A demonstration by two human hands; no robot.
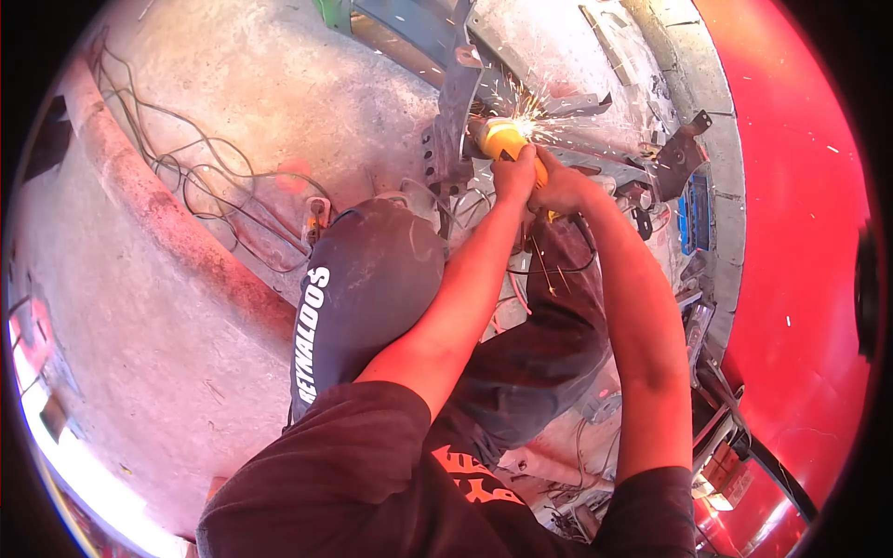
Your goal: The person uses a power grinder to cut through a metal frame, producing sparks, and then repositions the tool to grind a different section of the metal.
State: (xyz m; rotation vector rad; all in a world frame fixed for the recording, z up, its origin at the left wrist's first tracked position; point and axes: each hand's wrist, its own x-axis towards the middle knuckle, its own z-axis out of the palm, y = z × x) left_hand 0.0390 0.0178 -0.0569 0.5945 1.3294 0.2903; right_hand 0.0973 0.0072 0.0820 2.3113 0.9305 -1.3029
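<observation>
Both hands are on a yellow power grinder (pixel 505 139) near the top centre of the view. My left hand (pixel 517 177) wraps round its body close to the head. Behind it, my right hand (pixel 561 186) grips the rear part of the tool. Bright sparks (pixel 528 113) spray from the grinder's head, where it meets metal parts; the disc and the exact contact point are hidden by glare. A dark metal frame piece (pixel 456 107) stands just left of the tool. My knees, in dark trousers (pixel 372 279), are bent below the hands.
A long rusty curved pipe (pixel 158 209) lies on the concrete floor at the left, with tangled cables (pixel 209 167) beside it. To the right are a bent metal bracket (pixel 677 158), a blue object (pixel 694 212) and a large red surface (pixel 791 232). Loose metal scraps lie about.
</observation>
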